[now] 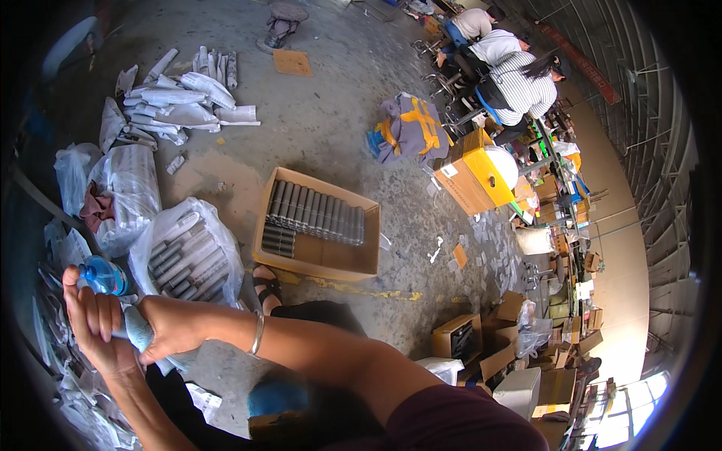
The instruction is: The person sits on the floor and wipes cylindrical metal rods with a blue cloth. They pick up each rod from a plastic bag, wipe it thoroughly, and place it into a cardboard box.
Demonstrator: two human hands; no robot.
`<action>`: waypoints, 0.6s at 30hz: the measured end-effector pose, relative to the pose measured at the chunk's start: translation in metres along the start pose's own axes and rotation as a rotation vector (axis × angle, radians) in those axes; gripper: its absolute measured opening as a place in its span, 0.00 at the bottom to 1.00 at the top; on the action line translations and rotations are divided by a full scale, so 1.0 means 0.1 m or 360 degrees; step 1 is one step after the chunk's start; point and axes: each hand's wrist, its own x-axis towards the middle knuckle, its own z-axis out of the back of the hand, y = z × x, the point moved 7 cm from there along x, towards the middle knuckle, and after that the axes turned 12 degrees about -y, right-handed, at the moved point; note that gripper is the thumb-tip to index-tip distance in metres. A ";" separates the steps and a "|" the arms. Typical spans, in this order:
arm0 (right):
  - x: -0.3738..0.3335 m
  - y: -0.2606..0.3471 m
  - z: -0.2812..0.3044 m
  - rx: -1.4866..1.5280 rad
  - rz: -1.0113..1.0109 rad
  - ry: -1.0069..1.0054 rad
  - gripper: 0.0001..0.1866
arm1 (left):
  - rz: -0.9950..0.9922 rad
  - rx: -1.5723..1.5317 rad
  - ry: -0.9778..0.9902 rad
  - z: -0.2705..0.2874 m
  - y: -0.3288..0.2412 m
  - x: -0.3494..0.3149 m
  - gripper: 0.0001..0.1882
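gripping a blue-grey cloth (138,329) partly hidden between both hands (174,328) (96,334)

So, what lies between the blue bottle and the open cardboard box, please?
In the head view, a clear plastic bag holding tubes lies between them.

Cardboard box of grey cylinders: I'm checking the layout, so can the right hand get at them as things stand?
Probably yes, once free: the cardboard box stands open, its grey cylinders uncovered, but the right hand holds a blue-grey cloth.
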 end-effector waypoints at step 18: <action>-0.04 0.11 0.03 0.0166 -0.0167 0.0217 0.22 | 0.0184 -0.0147 0.0451 -0.18 -0.01 -0.15 0.21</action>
